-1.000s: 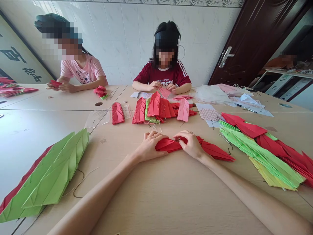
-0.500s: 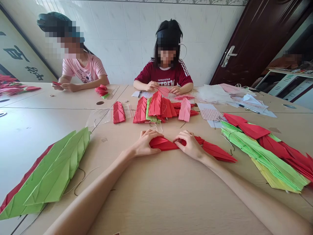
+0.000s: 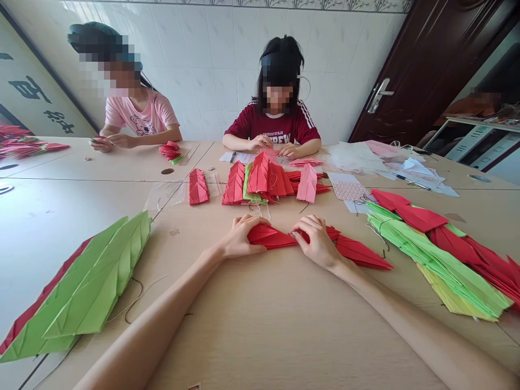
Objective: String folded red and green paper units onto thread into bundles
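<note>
A folded red paper piece lies on the table between my hands. My left hand grips its left end, fingers over the top and thumb along the lower edge. At its right tip, my right hand has thumb and index finger pinched together; a short dark bit, maybe cord, shows at the fingertips. More folded red paper extends from behind my right hand to the right, partly hidden by it.
Pleated green paper lies at the left, and red, green and yellow bundles at the right. A red and pink pile stands ahead. Two people sit across the wooden table, holding paper pieces.
My right fingertips have shifted slightly, and the short dark bit now shows at them. My left hand stays on the red paper. The view has moved a little.
</note>
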A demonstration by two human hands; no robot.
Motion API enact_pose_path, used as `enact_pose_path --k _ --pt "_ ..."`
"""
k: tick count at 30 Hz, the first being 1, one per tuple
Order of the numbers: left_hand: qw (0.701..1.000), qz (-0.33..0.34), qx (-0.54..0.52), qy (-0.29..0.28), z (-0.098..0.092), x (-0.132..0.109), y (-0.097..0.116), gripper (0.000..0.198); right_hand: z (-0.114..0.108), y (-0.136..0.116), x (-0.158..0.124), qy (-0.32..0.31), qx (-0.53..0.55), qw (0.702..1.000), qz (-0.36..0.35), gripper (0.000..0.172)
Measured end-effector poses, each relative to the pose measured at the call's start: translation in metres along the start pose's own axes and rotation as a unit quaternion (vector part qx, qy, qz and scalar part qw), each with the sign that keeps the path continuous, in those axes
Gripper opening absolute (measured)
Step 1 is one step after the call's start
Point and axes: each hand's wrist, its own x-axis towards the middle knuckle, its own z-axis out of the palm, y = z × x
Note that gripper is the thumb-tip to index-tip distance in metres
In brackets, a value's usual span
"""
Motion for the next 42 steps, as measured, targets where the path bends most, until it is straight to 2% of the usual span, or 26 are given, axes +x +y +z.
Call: enact_pose_path --k 18,26,42 --pt "0.994 -0.081 -0.076 -0.008 -0.01 0.001 0.001 0.034 -0.004 -0.001 0.001 -0.009 0.049 0.999 0.016 0.012" --pt "0.991 -0.07 -0.111 0.0 -0.007 0.003 -0.008 0.029 -0.006 -0.004 0.002 -0.001 0.052 0.999 0.013 0.012" --pt "0.985 -0.083 -0.151 0.022 -0.006 0.004 -0.007 0.031 -0.006 -0.001 -0.001 0.018 0.039 0.998 0.046 0.014"
